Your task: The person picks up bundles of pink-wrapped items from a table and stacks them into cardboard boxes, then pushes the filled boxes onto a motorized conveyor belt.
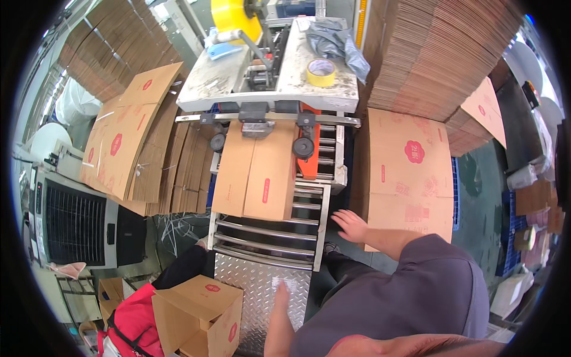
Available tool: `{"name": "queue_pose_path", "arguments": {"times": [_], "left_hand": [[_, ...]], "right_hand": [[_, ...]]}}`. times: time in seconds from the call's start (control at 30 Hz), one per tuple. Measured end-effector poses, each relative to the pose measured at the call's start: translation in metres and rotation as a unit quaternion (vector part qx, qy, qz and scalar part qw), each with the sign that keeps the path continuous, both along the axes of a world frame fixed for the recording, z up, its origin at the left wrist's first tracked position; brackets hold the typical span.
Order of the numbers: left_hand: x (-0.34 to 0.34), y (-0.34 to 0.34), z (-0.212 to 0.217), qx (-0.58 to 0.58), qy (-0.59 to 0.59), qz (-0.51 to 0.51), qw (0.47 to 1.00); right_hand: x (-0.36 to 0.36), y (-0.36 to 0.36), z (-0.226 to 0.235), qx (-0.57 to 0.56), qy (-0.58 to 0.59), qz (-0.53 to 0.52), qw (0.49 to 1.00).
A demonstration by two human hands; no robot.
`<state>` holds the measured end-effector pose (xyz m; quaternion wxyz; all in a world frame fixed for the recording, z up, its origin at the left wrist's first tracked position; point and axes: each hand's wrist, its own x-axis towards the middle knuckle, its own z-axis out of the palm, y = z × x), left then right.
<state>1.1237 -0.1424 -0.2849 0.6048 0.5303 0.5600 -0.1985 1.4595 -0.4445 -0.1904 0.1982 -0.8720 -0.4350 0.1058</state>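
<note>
A closed brown carton with red print lies on the metal rollers, its far end under the head of the taping machine. To the right of the roller frame, my right hand is open, fingers spread, holding nothing and apart from the carton. Lower down, my left hand is over the diamond-patterned metal plate, its fingertip beside a small white patch. That hand is seen edge-on, so its grip is unclear. An open empty-looking carton with raised flaps stands left of it.
Flat cartons are stacked at the left, with a tall stack and a printed carton pile at the right. A yellow tape roll and grey plastic bag lie on the machine top. Red fabric shows lower left.
</note>
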Motion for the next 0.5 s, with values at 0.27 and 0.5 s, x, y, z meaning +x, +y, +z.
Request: {"name": "queue_pose_path", "arguments": {"times": [0.27,0.5], "left_hand": [[-0.203,-0.049,0.034,0.167,-0.04,-0.504,0.847],[-0.246,-0.063,0.047,0.144,0.024,-0.277,0.95]], "right_hand": [[-0.129,-0.109,-0.006,-0.392,0.195,-0.211,0.874],[-0.137,-0.137,-0.079,-0.386,0.019,-0.174,0.906]]}}
